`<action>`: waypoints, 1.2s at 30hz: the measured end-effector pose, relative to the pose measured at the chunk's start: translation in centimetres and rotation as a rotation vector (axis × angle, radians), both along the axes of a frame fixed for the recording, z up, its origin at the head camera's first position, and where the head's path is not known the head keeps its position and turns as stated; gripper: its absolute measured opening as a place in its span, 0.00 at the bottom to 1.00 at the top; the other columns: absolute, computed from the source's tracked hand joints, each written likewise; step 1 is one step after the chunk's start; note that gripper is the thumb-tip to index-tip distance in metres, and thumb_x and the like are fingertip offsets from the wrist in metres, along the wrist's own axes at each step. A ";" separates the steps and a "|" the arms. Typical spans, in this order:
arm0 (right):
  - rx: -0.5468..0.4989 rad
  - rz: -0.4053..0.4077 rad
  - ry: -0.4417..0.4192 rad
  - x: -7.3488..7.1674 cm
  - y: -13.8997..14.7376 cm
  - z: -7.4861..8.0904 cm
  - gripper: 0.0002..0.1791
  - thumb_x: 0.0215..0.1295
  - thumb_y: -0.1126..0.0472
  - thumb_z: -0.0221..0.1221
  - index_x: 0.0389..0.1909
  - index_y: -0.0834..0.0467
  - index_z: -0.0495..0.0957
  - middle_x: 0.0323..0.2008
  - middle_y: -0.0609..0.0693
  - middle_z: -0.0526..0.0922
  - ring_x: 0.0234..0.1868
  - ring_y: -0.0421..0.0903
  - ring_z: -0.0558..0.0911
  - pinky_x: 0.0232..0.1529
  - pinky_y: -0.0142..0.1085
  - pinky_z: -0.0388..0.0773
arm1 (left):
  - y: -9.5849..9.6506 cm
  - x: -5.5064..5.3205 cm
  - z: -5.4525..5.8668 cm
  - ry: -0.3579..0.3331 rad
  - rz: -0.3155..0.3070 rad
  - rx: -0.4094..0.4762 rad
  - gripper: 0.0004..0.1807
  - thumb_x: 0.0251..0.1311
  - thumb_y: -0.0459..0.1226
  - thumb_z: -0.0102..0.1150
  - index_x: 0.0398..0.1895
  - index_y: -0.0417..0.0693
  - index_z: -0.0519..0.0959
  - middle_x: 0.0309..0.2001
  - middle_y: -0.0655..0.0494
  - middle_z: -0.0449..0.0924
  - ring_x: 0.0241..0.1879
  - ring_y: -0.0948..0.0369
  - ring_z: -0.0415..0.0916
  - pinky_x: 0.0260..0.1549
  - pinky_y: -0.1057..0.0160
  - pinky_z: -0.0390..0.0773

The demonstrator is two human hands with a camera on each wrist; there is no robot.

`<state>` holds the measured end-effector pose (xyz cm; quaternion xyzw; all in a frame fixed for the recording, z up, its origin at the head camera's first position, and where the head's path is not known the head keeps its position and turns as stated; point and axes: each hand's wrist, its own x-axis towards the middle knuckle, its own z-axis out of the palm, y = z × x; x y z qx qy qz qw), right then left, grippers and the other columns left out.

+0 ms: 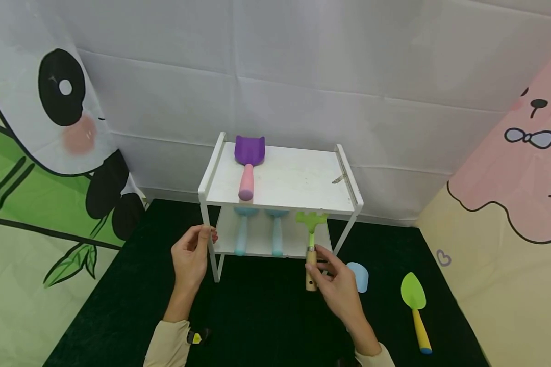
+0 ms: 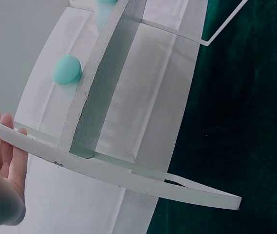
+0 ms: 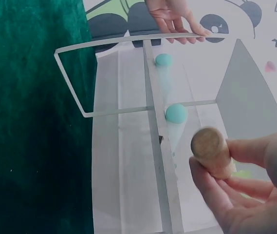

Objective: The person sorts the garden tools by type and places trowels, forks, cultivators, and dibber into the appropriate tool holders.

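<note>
My left hand [image 1: 188, 260] holds the left front post of a white two-tier shelf [image 1: 298, 176]; the left wrist view shows its fingers [image 2: 19, 168] curled behind the white post [image 2: 114, 178]. In my right hand [image 1: 341, 290] is a small green garden rake [image 1: 311, 222], head up, pinched by its wooden handle [image 3: 211, 148]. The rake stands in front of the lower tier's right part. A purple toy shovel [image 1: 249, 150] with a pink handle lies on the top tier. Two light-blue shovels [image 1: 241, 237] lie on the lower tier, their heads partly hidden by the top board.
On the dark green cloth [image 1: 257, 316] at the right lies a green trowel [image 1: 413, 290] with a yellow handle. A light-blue piece [image 1: 360, 278] sits behind my right hand, partly covered. A white fabric wall [image 1: 294, 117] rises behind the shelf, with printed side walls.
</note>
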<state>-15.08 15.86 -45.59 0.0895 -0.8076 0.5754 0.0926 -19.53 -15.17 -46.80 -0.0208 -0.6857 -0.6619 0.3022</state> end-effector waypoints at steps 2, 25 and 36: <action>-0.003 -0.011 0.008 -0.4 -0.2 -0.1 0.27 0.70 0.64 0.66 0.68 0.64 0.73 0.59 0.62 0.80 0.50 0.55 0.86 0.41 0.31 0.85 | 0.0 0.0 -0.1 0.004 -0.001 0.002 0.12 0.77 0.33 0.54 0.41 0.33 0.84 0.38 0.42 0.85 0.36 0.66 0.84 0.45 0.72 0.81; -0.012 -0.116 0.036 -3.4 -2.2 -0.3 0.26 0.72 0.68 0.62 0.69 0.68 0.70 0.62 0.64 0.78 0.51 0.59 0.85 0.46 0.39 0.86 | 0.1 -0.2 -0.3 -0.032 0.030 -0.010 0.11 0.76 0.30 0.53 0.42 0.29 0.82 0.38 0.43 0.85 0.35 0.67 0.83 0.45 0.74 0.80; 0.021 -0.149 0.083 -4.9 -3.2 -0.2 0.25 0.74 0.66 0.59 0.68 0.70 0.70 0.59 0.64 0.80 0.51 0.60 0.86 0.49 0.48 0.85 | -0.1 -0.2 -0.4 0.014 -0.001 -0.004 0.11 0.76 0.32 0.54 0.42 0.32 0.83 0.38 0.45 0.86 0.36 0.66 0.84 0.45 0.73 0.81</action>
